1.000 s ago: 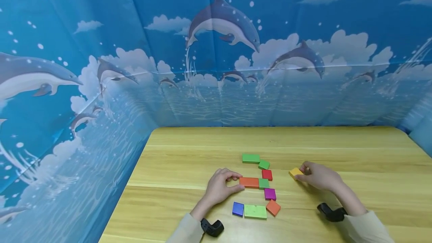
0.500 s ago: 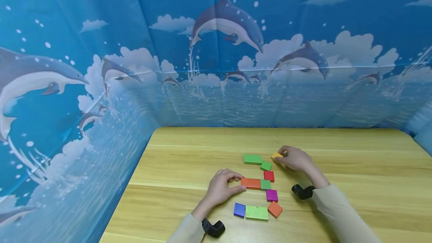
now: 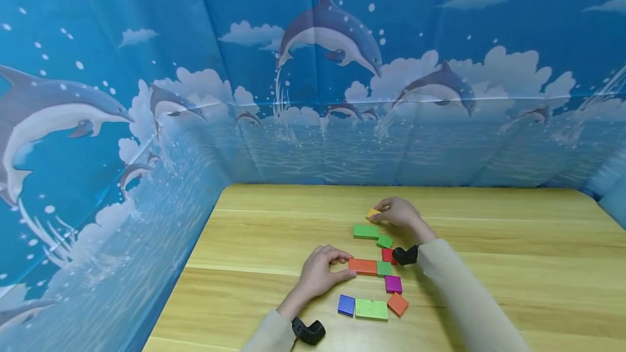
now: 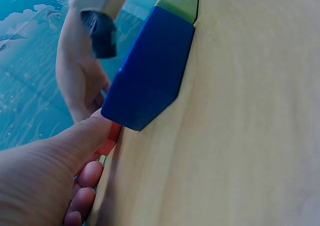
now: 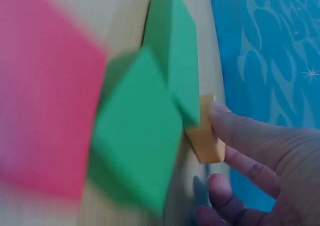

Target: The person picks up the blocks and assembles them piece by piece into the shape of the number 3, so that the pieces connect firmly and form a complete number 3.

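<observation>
Toy blocks lie in a figure on the wooden table. With thumb and index finger, my left hand (image 3: pixel 317 273) pinches the left end of a long orange-red block (image 3: pixel 363 266), whose right end meets a small green block (image 3: pixel 383 269). Behind the figure, my right hand (image 3: pixel 400 213) pinches a small yellow block (image 3: pixel 373 215), just beyond a long green block (image 3: pixel 365 231). In the right wrist view, the yellow block (image 5: pixel 206 136) shows between thumb and fingers, past another small green block (image 5: pixel 140 131). The right wrist's black camera partly covers a red block (image 3: pixel 387 255).
Nearer the front are a purple block (image 3: pixel 393 284), a small orange block (image 3: pixel 398 304), a lime green block (image 3: pixel 371 309) and a blue block (image 3: pixel 346 305). A dolphin-printed curtain (image 3: pixel 313 145) hangs behind the table (image 3: pixel 513 249) and along its left side.
My right hand has carried the yellow block leftward and away from me, from right of the figure to behind the long green block. My left hand stays at the orange-red block.
</observation>
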### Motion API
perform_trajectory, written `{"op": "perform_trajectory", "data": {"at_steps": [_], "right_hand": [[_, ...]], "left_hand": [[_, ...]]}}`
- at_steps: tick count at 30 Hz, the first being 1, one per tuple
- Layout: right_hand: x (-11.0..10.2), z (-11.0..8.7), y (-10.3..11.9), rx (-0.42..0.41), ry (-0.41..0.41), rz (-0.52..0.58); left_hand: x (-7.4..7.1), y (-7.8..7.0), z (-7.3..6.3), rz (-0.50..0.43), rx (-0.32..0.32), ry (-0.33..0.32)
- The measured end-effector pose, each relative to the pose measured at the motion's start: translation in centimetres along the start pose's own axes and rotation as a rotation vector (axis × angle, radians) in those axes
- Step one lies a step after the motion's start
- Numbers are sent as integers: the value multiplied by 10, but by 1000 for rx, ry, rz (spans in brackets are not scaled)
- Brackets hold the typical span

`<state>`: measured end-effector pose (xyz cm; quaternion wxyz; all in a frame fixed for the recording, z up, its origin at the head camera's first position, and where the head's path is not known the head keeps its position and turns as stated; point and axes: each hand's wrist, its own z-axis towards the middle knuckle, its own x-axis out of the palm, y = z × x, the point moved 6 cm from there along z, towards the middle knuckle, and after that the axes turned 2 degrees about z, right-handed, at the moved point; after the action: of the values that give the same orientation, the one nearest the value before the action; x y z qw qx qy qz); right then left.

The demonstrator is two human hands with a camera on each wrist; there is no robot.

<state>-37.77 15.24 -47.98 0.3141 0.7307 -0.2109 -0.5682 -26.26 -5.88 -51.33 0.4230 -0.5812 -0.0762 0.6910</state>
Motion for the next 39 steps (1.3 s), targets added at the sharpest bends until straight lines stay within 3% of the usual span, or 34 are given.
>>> {"op": "perform_trajectory", "data": {"at_steps": [5,11,20,39], "right_hand": [[17,17,7,12,48,157],[29,24,25,6,86,168],[43,27,34,88,105,274],[51,20,41,-9,270,178]], "left_hand": [[2,1,1,4,10,-8],[0,1,3,3,18,-16],[0,4,4,7,25,-14],[1,0,2,-1,12,-11]]}}
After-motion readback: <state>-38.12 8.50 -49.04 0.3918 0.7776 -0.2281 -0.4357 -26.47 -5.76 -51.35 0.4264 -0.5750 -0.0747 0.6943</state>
